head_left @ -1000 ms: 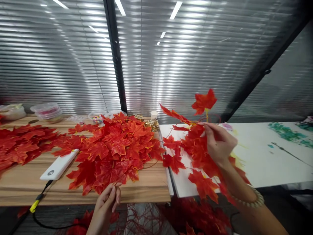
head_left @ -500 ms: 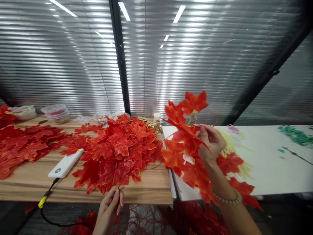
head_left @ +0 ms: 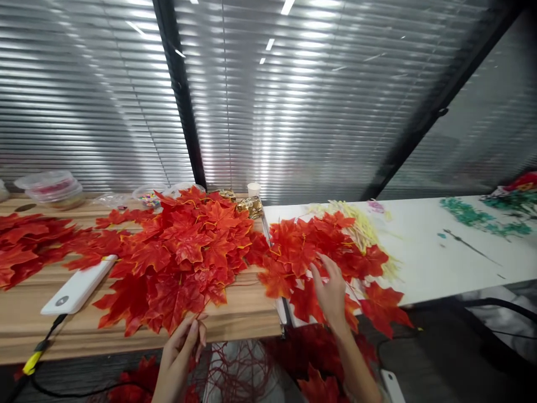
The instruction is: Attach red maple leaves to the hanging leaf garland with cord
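Red leaves [head_left: 298, 256] are judged light, floppy, best gripped by stems [head_left: 274, 251]; right hand [head_left: 333, 294] is held spread, left hand [head_left: 181, 344] is pinched, contents unclear.

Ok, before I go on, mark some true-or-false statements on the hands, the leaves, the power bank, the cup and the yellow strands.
1. The left hand is at the front edge of the big leaf pile. True.
2. The right hand is down by the power bank. False: it is at the smaller leaf pile.
3. The power bank has a cable at its near end. True.
4. The cup lies on its side. False: it stands upright.
5. The yellow strands lie on the white table. True.
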`<state>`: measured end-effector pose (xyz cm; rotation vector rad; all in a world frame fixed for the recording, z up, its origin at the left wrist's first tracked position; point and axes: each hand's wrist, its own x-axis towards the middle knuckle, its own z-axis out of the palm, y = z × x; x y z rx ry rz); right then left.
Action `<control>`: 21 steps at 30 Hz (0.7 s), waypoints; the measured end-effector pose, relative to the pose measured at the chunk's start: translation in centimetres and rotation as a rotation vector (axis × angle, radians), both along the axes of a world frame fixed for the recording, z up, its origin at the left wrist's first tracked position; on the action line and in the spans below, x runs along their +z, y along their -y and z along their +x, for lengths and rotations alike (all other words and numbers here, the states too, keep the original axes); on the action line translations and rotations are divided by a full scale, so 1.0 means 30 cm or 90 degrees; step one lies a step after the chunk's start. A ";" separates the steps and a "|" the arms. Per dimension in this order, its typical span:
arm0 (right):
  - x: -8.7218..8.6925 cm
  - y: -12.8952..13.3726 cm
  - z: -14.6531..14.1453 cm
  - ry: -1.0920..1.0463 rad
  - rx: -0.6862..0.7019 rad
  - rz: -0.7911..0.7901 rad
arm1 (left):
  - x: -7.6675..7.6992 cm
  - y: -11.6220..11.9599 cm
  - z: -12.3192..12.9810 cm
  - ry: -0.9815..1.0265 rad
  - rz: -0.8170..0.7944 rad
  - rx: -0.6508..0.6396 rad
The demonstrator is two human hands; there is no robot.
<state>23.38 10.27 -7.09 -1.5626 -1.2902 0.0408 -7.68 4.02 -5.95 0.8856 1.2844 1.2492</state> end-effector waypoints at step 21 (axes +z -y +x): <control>-0.017 0.090 -0.246 -0.058 0.317 -0.112 | 0.024 -0.009 0.028 -0.110 -0.029 -0.115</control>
